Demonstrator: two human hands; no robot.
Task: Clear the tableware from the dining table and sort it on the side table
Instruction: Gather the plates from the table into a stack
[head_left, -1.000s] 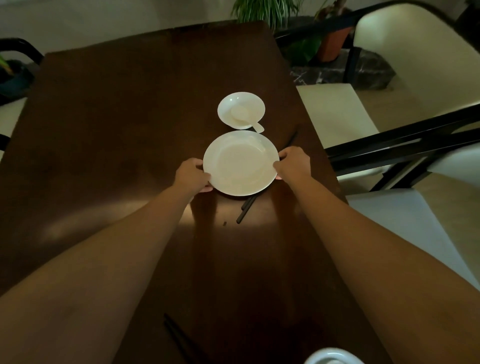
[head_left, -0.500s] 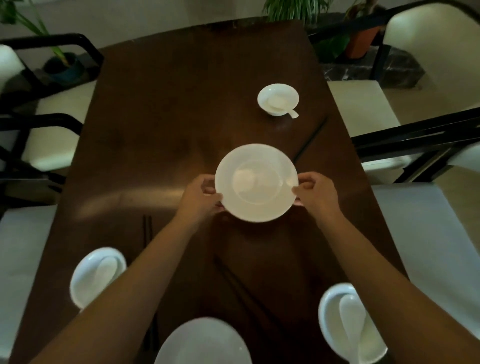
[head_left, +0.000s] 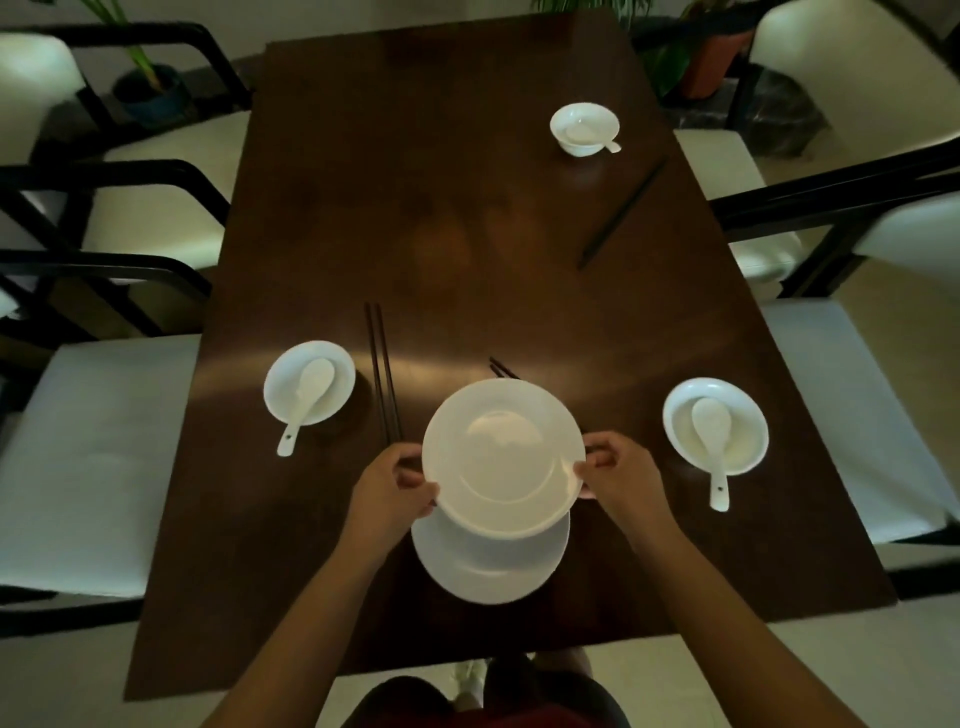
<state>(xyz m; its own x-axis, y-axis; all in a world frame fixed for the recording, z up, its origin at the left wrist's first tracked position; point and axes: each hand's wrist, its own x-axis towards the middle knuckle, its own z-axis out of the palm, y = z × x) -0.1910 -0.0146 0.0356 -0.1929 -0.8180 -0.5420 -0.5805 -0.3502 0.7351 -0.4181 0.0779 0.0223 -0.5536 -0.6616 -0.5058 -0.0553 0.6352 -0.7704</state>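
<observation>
I hold a white plate (head_left: 503, 457) by its rim above the dark wooden dining table (head_left: 457, 208). My left hand (head_left: 390, 487) grips its left edge and my right hand (head_left: 621, 480) its right edge. Directly beneath it a second white plate (head_left: 491, 571) lies on the table, partly hidden. A small white bowl with a spoon (head_left: 309, 383) sits to the left, another bowl with a spoon (head_left: 716, 426) to the right, and a third (head_left: 585, 128) at the far right. Dark chopsticks lie left of the plate (head_left: 383, 374), behind it (head_left: 503, 370) and at the far right (head_left: 621, 214).
White-cushioned chairs with black frames stand along both sides, such as one at the left (head_left: 98, 457) and one at the right (head_left: 872, 415). Potted plants (head_left: 711, 62) stand on the floor beyond the table's far end.
Both hands have carried the plate from the far right of the table back toward me, and it now hovers over the near plate. The view has pulled back and shows more of the table.
</observation>
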